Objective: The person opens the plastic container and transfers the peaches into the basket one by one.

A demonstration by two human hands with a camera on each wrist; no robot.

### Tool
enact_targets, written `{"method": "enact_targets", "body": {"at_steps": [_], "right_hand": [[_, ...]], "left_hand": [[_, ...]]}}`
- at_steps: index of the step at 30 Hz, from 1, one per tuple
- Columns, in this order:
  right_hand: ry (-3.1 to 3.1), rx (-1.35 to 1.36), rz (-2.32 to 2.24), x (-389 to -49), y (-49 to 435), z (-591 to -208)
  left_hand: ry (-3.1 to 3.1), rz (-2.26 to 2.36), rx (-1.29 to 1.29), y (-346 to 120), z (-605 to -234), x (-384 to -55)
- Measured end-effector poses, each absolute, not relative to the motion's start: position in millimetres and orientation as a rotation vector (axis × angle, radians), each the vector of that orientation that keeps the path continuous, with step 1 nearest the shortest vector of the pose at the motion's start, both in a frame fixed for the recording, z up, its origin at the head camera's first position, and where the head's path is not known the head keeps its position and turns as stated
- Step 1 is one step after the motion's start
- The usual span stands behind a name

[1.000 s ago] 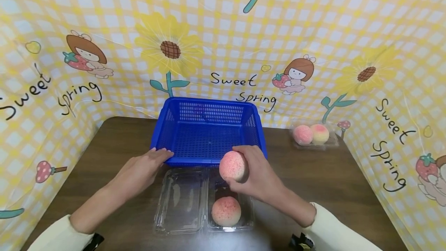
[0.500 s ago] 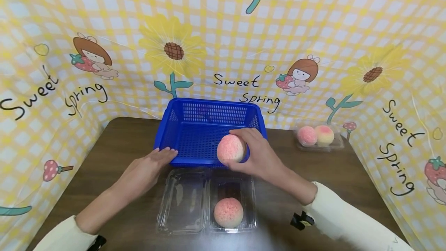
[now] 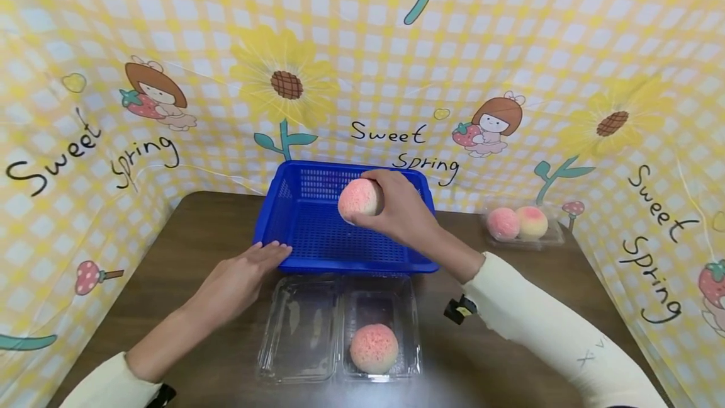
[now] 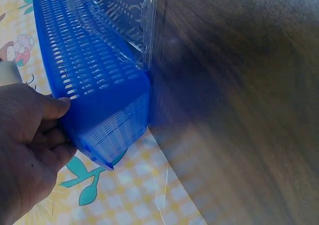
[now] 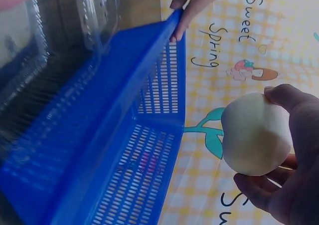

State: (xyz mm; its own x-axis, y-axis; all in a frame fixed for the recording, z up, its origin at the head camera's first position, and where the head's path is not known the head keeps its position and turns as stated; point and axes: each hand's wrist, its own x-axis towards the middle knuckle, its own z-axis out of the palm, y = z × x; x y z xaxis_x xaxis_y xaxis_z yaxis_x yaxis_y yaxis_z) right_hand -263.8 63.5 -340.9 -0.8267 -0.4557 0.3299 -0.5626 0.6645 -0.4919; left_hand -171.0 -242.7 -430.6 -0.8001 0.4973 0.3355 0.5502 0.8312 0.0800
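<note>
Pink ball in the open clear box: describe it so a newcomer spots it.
On the brown table stands a blue basket. In front lies an open clear box; the pink ball sits in its right half, near end. It lies alone there: another ball is in the right hand, two more balls share the far-right container.

The desk (image 3: 204, 225) is brown and has a wood grain. On its far right part stands a clear plastic box (image 3: 553, 233), which contains two round peach-like things (image 3: 503, 223), side by side: the left one pink, the right one yellowish with pink top. Around rises a yellow-and-white checked cloth (image 3: 362, 30), printed with sunflowers (image 3: 286, 85), cartoon figures (image 3: 490, 124) and "Sweet Spring".
</note>
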Motion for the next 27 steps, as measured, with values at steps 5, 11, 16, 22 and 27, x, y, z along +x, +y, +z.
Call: {"method": "enact_targets", "body": {"at_steps": [5,11,16,22,27], "right_hand": [[-2.713,0.838,0.873,-287,46,-339],[-2.748,0.852,0.846,-314,24,-333],[-2.754,0.872,0.814,-330,10,-333],[-2.793,0.845,0.802,-343,-8,-341],[-2.853,0.799,0.820,-354,-24,-351]], "left_hand": [[-2.705,-0.272,-0.806,-242,-433,-172],[-2.692,-0.281,-0.798,-243,-435,-173],[-2.687,-0.292,-0.789,-243,-434,-172],[-2.705,-0.287,-0.771,-243,-434,-169],[-2.714,-0.282,-0.770,-241,-434,-169]]}}
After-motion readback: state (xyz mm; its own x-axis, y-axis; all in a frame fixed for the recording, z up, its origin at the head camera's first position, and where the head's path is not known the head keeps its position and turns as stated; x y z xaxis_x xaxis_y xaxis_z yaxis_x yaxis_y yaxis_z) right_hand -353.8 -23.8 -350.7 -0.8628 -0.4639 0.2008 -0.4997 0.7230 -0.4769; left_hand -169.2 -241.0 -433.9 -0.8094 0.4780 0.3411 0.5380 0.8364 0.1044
